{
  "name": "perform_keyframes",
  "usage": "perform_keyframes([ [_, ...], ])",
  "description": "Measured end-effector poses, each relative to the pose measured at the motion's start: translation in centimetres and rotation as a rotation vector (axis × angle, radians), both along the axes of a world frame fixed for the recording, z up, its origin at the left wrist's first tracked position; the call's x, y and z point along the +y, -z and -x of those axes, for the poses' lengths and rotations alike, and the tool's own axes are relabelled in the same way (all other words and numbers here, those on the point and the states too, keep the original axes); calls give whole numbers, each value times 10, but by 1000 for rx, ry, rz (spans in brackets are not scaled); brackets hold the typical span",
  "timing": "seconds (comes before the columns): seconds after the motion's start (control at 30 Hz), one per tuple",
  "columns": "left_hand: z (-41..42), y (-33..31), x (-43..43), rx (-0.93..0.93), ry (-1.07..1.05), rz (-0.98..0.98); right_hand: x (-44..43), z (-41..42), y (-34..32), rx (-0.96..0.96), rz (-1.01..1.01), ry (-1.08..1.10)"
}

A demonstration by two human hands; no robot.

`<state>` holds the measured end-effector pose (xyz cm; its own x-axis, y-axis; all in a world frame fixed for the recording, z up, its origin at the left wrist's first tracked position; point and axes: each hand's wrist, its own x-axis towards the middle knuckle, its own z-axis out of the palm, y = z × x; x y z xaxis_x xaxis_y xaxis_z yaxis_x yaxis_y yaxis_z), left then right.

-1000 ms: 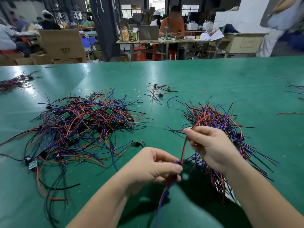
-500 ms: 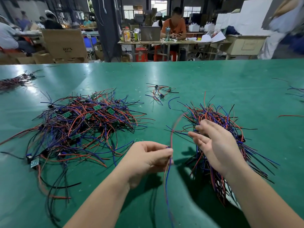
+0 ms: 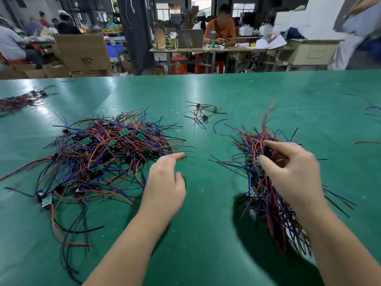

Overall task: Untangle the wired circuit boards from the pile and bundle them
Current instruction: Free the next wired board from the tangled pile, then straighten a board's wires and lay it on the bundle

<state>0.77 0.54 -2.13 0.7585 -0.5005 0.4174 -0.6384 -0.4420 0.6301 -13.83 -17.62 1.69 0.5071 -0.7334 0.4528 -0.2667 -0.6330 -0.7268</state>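
Note:
A tangled pile of wired circuit boards (image 3: 107,153), red, blue and black wires with small green boards, lies on the left of the green table (image 3: 206,234). My left hand (image 3: 165,182) hovers at the pile's right edge, fingers loosely extended and holding nothing. On the right lies the gathered bundle (image 3: 272,207), wires aligned toward me. My right hand (image 3: 292,168) is over the bundle's top, its fingers curled and pinching one wired circuit board (image 3: 267,152) against it. That board's wires stick up, blurred.
A small group of wired boards (image 3: 204,112) lies in the middle, farther back. Another bundle (image 3: 16,102) sits at the far left edge. Loose wires (image 3: 371,108) and a red wire (image 3: 367,142) lie at the right. People work at desks beyond the table.
My left hand let go of the wired board and moved left toward the pile. My right hand took that board and brought it onto the bundle.

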Motion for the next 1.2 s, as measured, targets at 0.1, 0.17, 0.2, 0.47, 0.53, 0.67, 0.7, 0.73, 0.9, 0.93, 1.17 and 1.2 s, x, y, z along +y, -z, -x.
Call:
perform_keyframes([
  [0.1, -9, 9, 1, 11, -71, -364, -10, 4, 2, 315, 33, 98],
  [0.17, -12, 15, 0, -7, -71, -479, -9, 5, 1, 270, 24, 82],
  [0.2, -13, 16, -1, -47, -72, -487, -8, 5, 0, 205, 33, 66],
  [0.47, -14, 6, 2, 134, -104, -67, 5, -2, 2, -96, -169, -139],
  [0.53, -10, -5, -1, 475, -40, 275, 7, -3, 3, -130, -292, -200],
  [0.67, 4, -25, 2, 1109, 207, 649, 15, -8, 0, -186, -661, -406],
  [0.7, 7, -28, 3, 1180, 273, 634, 18, -8, -1, -198, -768, -479],
  [0.73, 10, -30, 3, 1212, 329, 590, 22, -8, -2, -208, -874, -552],
  [0.9, 24, -32, 4, 1212, 513, 343, 35, -11, 1, -145, -1100, -761],
  [0.93, 26, -33, 4, 1244, 548, 326, 37, -12, 1, -145, -1121, -776],
  [1.17, 35, -38, 6, 1397, 669, 210, 33, -11, -2, -154, -1193, -754],
  [1.2, 35, -40, 6, 1399, 674, 185, 33, -11, -2, -158, -1200, -753],
])
